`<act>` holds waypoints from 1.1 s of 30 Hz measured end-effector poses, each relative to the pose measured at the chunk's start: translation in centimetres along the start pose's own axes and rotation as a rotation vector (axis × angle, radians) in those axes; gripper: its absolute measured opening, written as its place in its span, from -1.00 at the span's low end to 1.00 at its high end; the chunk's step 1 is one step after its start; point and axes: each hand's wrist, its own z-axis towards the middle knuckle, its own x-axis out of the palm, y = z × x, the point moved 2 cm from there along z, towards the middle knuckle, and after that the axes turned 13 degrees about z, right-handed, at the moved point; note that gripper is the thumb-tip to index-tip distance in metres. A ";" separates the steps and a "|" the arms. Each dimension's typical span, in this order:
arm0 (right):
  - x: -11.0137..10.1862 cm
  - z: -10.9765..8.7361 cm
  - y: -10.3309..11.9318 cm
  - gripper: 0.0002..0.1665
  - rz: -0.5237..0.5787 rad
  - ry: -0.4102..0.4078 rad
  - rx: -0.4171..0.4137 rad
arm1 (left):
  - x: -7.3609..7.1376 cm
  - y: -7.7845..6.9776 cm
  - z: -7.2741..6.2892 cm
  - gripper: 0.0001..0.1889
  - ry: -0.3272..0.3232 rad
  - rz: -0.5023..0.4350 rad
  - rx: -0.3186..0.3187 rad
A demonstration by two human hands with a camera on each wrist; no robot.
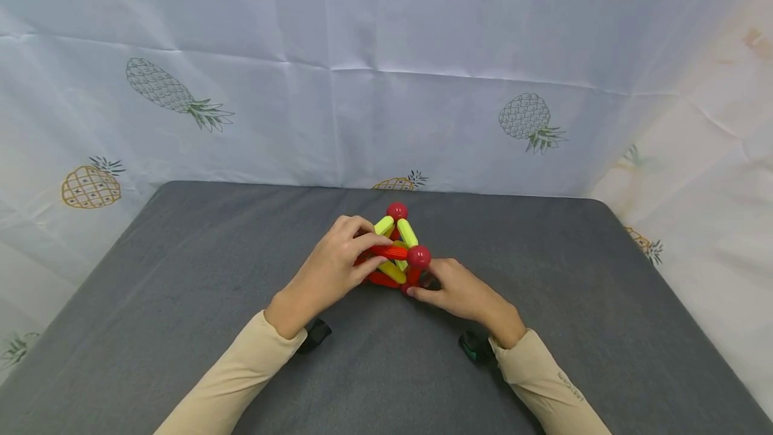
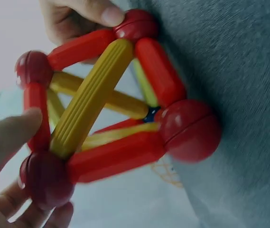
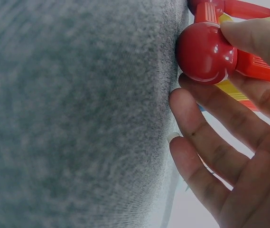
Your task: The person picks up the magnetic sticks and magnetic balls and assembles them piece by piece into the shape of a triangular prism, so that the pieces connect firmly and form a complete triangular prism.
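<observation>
A ball-and-stick toy frame, built from red balls and red, yellow and lime sticks, stands on the grey table between both hands. My left hand grips its upper left side. In the left wrist view, that thumb presses a red stick while the fingers reach behind a red ball. At the lower right corner, my right hand pinches another red ball, with the thumb on top and fingers beneath it. A yellow stick crosses one square face diagonally. The far side is partly hidden.
The grey cloth-covered table extends around the frame. A white curtain printed with pineapples hangs behind it. Black straps with small devices sit at the wrists, beside beige sleeves.
</observation>
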 end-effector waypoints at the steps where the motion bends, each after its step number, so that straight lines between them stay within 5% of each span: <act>1: 0.0 0.0 0.0 -0.58 0.002 0.000 0.003 | -0.2 0.1 0.0 -0.69 0.020 -0.003 -0.010; 7: 0.0 -0.1 0.0 -0.56 0.012 -0.005 0.015 | -1.3 1.3 -0.2 -0.64 0.185 -0.085 -0.095; 14: 0.0 -0.2 -0.1 -0.61 0.014 -0.027 0.014 | -1.9 1.4 -0.2 -0.65 0.266 -0.137 -0.113; 33: 0.9 0.0 0.8 -0.65 -0.110 -0.120 0.057 | -2.8 2.5 -0.3 -0.67 0.318 -0.162 -0.157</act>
